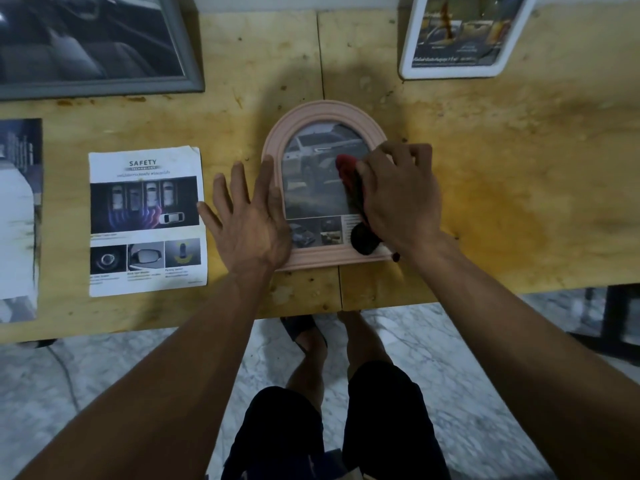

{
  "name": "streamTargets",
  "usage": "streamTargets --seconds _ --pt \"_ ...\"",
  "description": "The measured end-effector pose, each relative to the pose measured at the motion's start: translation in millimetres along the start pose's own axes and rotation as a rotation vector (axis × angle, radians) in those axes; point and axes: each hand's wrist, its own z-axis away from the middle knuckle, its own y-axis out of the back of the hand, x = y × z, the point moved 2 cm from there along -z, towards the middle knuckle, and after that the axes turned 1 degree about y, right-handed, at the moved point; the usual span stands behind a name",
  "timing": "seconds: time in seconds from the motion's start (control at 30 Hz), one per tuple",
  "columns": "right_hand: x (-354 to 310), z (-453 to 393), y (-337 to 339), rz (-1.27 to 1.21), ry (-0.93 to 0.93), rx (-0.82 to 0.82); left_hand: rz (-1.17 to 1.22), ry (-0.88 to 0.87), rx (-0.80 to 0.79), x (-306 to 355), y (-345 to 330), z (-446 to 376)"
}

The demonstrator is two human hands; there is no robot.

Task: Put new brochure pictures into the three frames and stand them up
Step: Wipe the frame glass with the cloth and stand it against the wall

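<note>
- Lying flat near the front edge of the counter (485, 168), the pink arched frame (323, 110) shows a brochure picture of a car behind its window.
- The left hand (251, 216) rests flat with straight, spread fingers on the frame's left side and on the counter beside it.
- The right hand (398, 195) has its fingers curled round a red and black cloth (353, 178), which it presses on the right part of the frame's front.
- A loose brochure sheet headed "SAFETY" (147, 221) lies flat to the left of the frame, just beside the left hand's fingertips.
- Another brochure page (19, 220) lies at the left edge, cut off by the view.
- At the back left a grey frame (188, 71) holds a dark picture; at the back right a white frame (453, 72) holds another brochure picture.
</note>
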Motion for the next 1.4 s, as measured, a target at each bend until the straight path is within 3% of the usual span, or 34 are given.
streamTargets --seconds 0.17,0.33,0.43,0.47,0.63,0.8,1.07,1.17,1.3,1.4 --pt "-10 33 -14 0.098 0.041 -0.041 -0.006 -0.001 0.003 -1 0 -1" --pt "-7 -11 -35 0.295 0.047 0.032 0.000 0.003 0.007 -1 -1 -1" --pt "-17 -42 -36 0.107 -0.100 0.061 0.003 0.005 0.011 0 0 -1" --pt "-21 -49 -39 0.039 -0.107 -0.002 0.004 0.004 0.011 0 0 -1" --pt "-55 -62 -48 -0.100 0.082 -0.061 0.008 0.008 0.005 -2 -2 -1" --pt "-80 -29 -66 -0.055 0.260 -0.192 -0.001 0.006 0.006 -3 -2 -1" --pt "-6 -21 -26 0.090 0.035 -0.067 0.011 -0.012 0.031 -3 -2 -2" --pt "-3 -9 -37 0.135 0.046 -0.130 0.015 -0.024 0.023 -4 -3 -1" --pt "-24 0 -36 -0.080 0.011 -0.208 0.029 -0.053 0.003 -6 2 -4" --pt "-55 6 -26 -0.189 0.109 -0.309 0.009 -0.082 -0.024 -9 7 -8"
